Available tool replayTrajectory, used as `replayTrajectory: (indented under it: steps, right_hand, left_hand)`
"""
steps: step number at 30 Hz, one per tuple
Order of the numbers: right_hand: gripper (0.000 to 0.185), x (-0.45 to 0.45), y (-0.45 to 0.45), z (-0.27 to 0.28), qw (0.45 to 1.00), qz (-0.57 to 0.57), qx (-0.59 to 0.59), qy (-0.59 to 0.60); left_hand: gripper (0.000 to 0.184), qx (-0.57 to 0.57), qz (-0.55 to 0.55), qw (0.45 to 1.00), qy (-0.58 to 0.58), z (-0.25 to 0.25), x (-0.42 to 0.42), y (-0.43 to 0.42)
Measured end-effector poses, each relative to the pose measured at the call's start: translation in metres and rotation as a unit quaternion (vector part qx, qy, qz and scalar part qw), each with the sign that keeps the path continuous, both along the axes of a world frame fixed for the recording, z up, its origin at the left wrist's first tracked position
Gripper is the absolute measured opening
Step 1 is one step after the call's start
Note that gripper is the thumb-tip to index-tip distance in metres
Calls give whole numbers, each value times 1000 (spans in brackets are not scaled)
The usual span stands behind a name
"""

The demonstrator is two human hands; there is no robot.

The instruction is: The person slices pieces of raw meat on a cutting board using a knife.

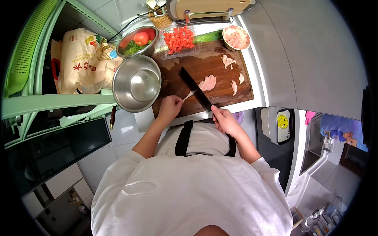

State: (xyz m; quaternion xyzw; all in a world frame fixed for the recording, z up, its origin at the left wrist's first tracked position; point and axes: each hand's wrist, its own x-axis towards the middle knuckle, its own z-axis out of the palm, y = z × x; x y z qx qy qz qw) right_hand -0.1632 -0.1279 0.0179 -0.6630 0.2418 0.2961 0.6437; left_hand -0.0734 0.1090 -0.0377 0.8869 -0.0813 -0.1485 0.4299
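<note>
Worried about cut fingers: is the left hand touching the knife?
Apart: the head view shows a gap between the left hand and knife, with pale meat between.

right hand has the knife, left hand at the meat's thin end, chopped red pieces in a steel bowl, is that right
Not quite: the chopped red pieces are in a clear plastic container, as the head view shows. The right hand holds the knife and the left hand is at the thin end of the meat.

loose white top (189,188) with wide sleeves (269,173), two black straps (184,139) in front
</note>
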Motion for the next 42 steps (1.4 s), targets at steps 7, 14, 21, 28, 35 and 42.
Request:
replayTrajectory:
  steps: [7, 14, 21, 28, 35, 42]
  right_hand:
    - [54, 0, 3, -1, 1000, -24, 2, 15]
    - [55, 0, 6, -1, 1000, -11, -27, -8]
    - [53, 7, -10, -3, 992, 61, -71, -83]
    - [61, 45, -29, 32, 941, 268, -167, -119]
    - [66, 79, -37, 31, 914, 338, -202, -94]
    - [63, 86, -53, 6, 936, 313, -143, -72]
  left_hand:
    - [15, -51, 1, 997, 56, -10, -3, 9]
    - [16, -101, 18, 987, 124, -26, -2, 18]
    - [16, -33, -5, 999, 41, -14, -3, 16]
    - [15, -14, -1, 999, 36, -6, -4, 13]
    - [12, -21, 14, 1000, 14, -12, -11, 9]
    - [8, -10, -26, 998, -57, -14, -14, 6]
